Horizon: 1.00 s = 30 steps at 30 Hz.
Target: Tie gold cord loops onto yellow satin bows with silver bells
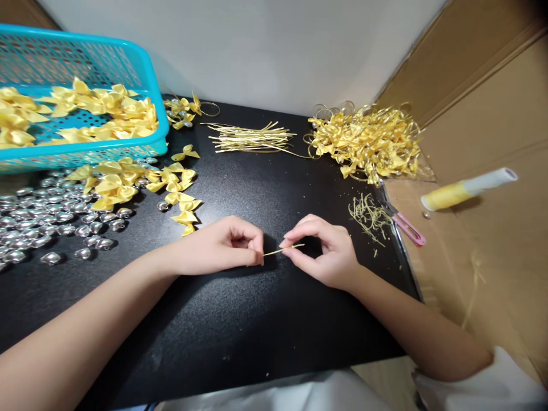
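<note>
A black worktop (257, 319) w/ a matte, faintly speckled surface is set against a plain white wall (257, 45) running along its far edge. Brown cardboard panels (492, 114) are stood along the right edge, approx. upright. Even, soft light is cast over the top; weak shadows only.

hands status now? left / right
Left hand: closed, pinching one end of the gold cord.
Right hand: closed, pinching the cord's other end.
</note>
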### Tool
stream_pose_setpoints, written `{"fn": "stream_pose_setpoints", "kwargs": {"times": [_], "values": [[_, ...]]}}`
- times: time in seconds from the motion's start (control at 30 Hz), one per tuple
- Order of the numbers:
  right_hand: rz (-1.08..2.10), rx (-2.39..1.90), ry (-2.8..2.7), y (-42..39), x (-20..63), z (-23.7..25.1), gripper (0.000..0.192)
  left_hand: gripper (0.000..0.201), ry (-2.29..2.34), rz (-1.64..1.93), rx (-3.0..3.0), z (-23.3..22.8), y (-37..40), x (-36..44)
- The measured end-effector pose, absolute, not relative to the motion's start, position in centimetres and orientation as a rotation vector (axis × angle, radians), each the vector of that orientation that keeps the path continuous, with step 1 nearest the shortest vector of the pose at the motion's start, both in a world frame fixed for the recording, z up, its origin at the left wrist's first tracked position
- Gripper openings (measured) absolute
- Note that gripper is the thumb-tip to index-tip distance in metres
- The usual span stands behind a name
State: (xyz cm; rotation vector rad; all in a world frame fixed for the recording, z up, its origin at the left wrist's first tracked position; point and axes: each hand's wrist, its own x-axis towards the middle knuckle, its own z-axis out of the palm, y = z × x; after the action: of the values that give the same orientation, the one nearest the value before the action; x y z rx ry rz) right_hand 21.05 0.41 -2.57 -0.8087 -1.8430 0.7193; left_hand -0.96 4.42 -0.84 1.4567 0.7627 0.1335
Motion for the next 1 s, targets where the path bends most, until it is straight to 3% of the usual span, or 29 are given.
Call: {"fn": "stream_pose_setpoints", "kwargs": {"times": [0.47,0.6,0.83,1.0], "values": [[0.752,-0.819,-1.852,0.3,20.7,-2.7,0.018,0.014,0.745,0.15,1.644,0.0,4.4,-0.9],[0.761,-0.835,-1.837,0.2,20.6,-2.8,0.017,0.026,0.835,0.281,1.656,-0.2,3.9,-0.3],[0.741,-0.858,-1.824,0.2,20.5,-2.7,0.016,0.028,0.835,0.249,1.501,-0.8,3.5,0.1],[0.81,-0.863,-1.826,0.1,20.5,-2.9,0.027,0.026,0.857,0.284,1.429,-0.6,3.6,0.2]]}}
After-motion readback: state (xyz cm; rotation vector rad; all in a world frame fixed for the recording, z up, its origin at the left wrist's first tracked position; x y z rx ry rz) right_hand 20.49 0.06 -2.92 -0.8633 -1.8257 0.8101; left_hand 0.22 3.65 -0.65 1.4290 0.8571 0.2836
